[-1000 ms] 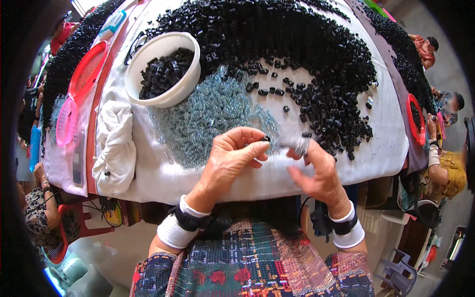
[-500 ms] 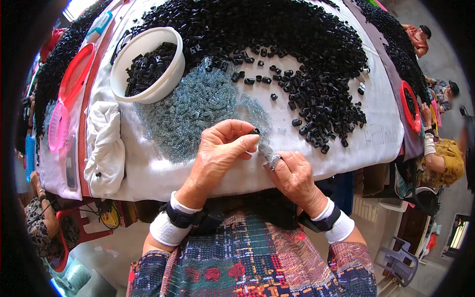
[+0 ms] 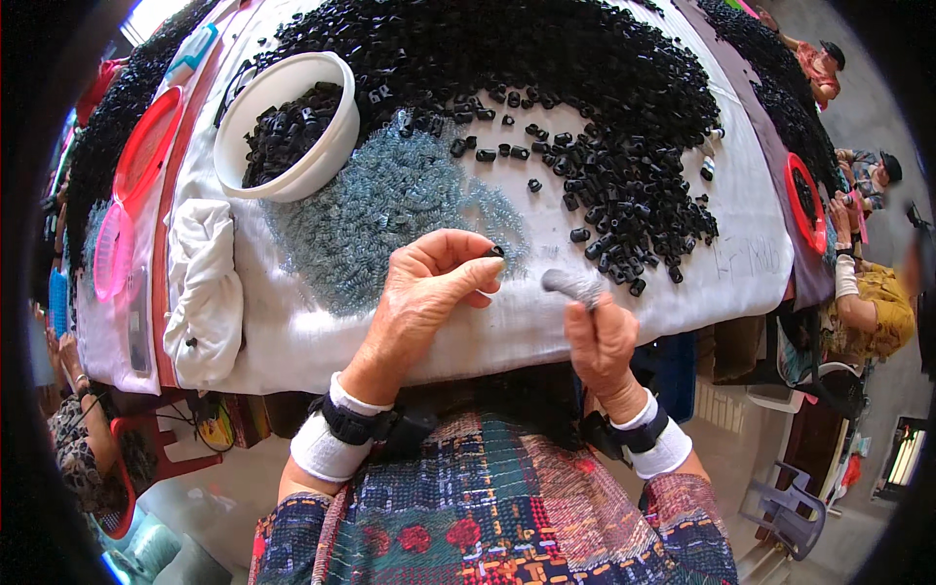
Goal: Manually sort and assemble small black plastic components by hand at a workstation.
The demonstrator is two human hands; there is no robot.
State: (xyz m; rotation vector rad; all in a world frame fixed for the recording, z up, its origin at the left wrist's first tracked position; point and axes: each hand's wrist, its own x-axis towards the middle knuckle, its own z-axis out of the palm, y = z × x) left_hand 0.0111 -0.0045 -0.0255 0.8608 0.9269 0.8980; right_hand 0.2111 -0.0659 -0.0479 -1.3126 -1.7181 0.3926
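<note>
Here, from my remote seat, I log the left hand first: thumb and forefinger pressed together on one small black cylinder part, raised just above the cloth, presumably so its end faces the other hand. The right hand is closed in a loose fist, its fingertips pinching a small bunch of grey-blue springs that sticks up and leans toward the left hand; the two pieces are near but apart, which reads to me as lining one up against the other. Under and beyond the left hand lies a spread heap of blue-grey springs, kept close, I judge, for easy picking. Right of that, loose black parts trail off a large black pile across the far side of the white tablecloth. At far left stands a white bowl partly filled with black parts, likely the place for finished ones. Beside it lie a folded white rag and pink-red plastic trays. Another person in yellow sits at the right edge beside a red dish.
</note>
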